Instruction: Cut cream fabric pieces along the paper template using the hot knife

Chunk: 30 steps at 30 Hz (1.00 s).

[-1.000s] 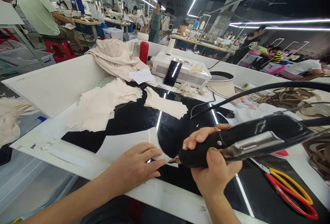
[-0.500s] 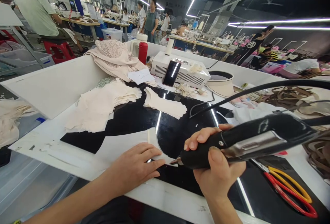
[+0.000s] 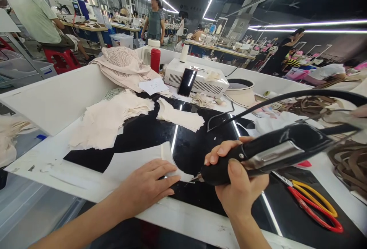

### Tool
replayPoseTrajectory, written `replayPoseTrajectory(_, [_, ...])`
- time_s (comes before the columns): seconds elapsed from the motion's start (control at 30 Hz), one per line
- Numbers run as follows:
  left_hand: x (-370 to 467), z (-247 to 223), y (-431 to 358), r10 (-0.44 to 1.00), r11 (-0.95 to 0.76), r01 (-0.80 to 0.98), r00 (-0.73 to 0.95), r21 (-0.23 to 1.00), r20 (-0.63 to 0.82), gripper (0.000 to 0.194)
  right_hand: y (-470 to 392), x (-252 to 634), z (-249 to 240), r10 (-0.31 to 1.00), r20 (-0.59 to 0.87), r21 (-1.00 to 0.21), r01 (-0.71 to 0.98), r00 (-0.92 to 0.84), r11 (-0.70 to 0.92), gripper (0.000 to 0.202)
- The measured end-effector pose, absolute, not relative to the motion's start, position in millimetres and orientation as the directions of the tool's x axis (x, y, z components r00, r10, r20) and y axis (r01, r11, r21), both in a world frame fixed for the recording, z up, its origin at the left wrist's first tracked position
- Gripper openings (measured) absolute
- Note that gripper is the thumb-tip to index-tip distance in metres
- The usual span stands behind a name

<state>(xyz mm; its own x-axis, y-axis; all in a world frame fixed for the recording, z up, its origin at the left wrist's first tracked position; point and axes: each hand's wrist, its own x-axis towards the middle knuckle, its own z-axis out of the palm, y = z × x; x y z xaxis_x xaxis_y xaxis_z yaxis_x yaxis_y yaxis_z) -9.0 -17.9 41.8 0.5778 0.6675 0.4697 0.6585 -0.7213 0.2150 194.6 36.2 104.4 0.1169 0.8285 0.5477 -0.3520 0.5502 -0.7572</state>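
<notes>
Down by the worktop's point(image 3: 186, 211) near edge, the left hand point(image 3: 146, 183) lay flat on the white sheet point(image 3: 129, 161), fingers a little apart, pressing rather than gripping! And the right hand point(image 3: 243, 193): fingers wrapped firmly round the black corded tool point(image 3: 219, 169), its metal tip point(image 3: 198, 178) right at the sheet's right-hand corner, though whether it touched, I couldn't tell.

Good form here, I judged, wanted firm pressure close to the tip, fingertips clear of it, a slow, even angle, and the cable point(image 3: 286, 95) slack.

Any lettering? Toward the worktop's far edge, a paper slip point(image 3: 151, 85) carried a few handwritten marks, too small to read. On the tool, no brand that I could make out!
</notes>
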Motion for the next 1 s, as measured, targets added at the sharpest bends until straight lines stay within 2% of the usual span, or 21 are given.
replayPoseTrajectory(0.1, [-20.0, 47.2, -13.5, 0.684, -0.707, 0.662, 0.553, 0.248, 0.475, 0.025, 42.1, 198.8, 102.0, 0.826, 0.554, -0.767, -0.324, 0.102, 0.554, 0.034])
replayPoseTrajectory(0.23, [-41.9, 50.9, -3.0, 0.679, -0.708, 0.676, 0.572, 0.205, 0.460, 0.030, 51.0, 205.3, 101.1, 0.824, 0.548, -0.758, -0.329, 0.146, 0.563, 0.035])
replayPoseTrajectory(0.4, [-44.6, 53.6, -2.7, 0.738, -0.663, 0.716, 0.575, 0.218, 0.353, 0.033, 53.4, 205.5, 101.8, 0.824, 0.544, -0.753, -0.341, 0.159, 0.563, 0.035])
replayPoseTrajectory(0.5, [-30.1, 60.5, -10.4, 0.792, -0.608, 0.746, 0.542, 0.272, 0.282, 0.028, 53.3, 201.3, 101.0, 0.821, 0.551, -0.750, -0.343, 0.148, 0.565, 0.034])
replayPoseTrajectory(0.67, [-13.0, 79.5, -12.9, 0.844, -0.510, 0.730, 0.526, 0.454, 0.103, 0.024, 59.1, 196.0, 99.2, 0.815, 0.562, -0.745, -0.342, 0.141, 0.572, 0.033])
replayPoseTrajectory(0.73, [-11.9, 86.5, -4.0, 0.854, -0.478, 0.751, 0.518, 0.455, 0.042, 0.024, 62.2, 194.5, 98.7, 0.812, 0.565, -0.740, -0.346, 0.144, 0.576, 0.032])
replayPoseTrajectory(0.83, [-11.5, 92.4, 19.2, 0.822, -0.546, 0.743, 0.564, 0.387, 0.075, 0.013, 65.2, 192.2, 98.4, 0.805, 0.575, -0.729, -0.357, 0.146, 0.584, 0.026])
replayPoseTrajectory(0.9, [-10.0, 93.0, 36.6, 0.754, -0.633, 0.665, 0.647, 0.397, 0.118, 0.025, 65.9, 190.7, 98.4, 0.806, 0.573, -0.727, -0.362, 0.148, 0.583, 0.024])
replayPoseTrajectory(1.0, [-5.9, 91.1, 57.5, 0.648, -0.695, 0.528, 0.754, 0.489, 0.106, 0.042, 65.7, 188.9, 98.6, 0.814, 0.559, -0.738, -0.353, 0.157, 0.575, 0.023])
